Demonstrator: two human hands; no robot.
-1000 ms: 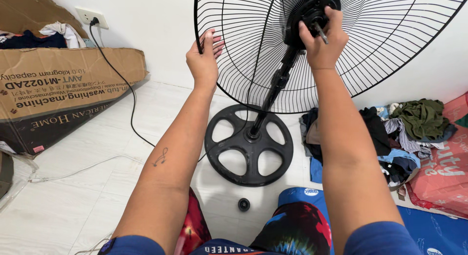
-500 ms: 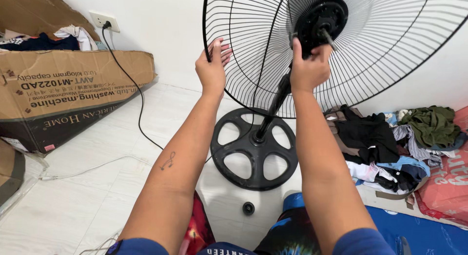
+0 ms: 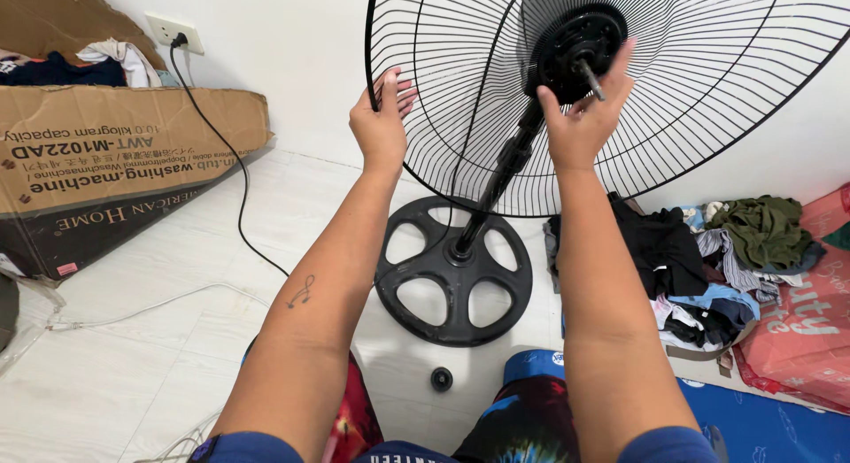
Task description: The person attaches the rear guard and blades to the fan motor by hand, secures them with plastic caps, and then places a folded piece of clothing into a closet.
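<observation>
1. Two hands are up on the black wire fan guard (image 3: 691, 82), which stands tilted on its pole (image 3: 496, 184) in front of the white wall
2. I see my left hand (image 3: 379, 118) at the guard's left rim, palm against the outer ring, fingers (image 3: 400, 89) curled loosely over the wires; it grips the rim rather than hanging free
3. My right hand (image 3: 580, 118) sits just under the black motor hub (image 3: 574, 42) at the guard's centre, thumb and fingers spread around its lower edge and touching it; the hand is partly open, cupping the hub, not clamped tight
4. A bare metal shaft (image 3: 590, 81) pokes out of the hub toward me, passing between my right thumb and fingers
5. Relative to my grip, the guard spans from my left palm across to well beyond my right hand, with most of it above and to the right
6. Below, the round black base (image 3: 453, 273) rests on the pale tiled floor between my forearms, and a small black knob (image 3: 441, 379) lies loose on the floor near my knees
7. A cardboard box (image 3: 115, 162) lies at the left, a heap of clothes (image 3: 708, 259) at the right
</observation>
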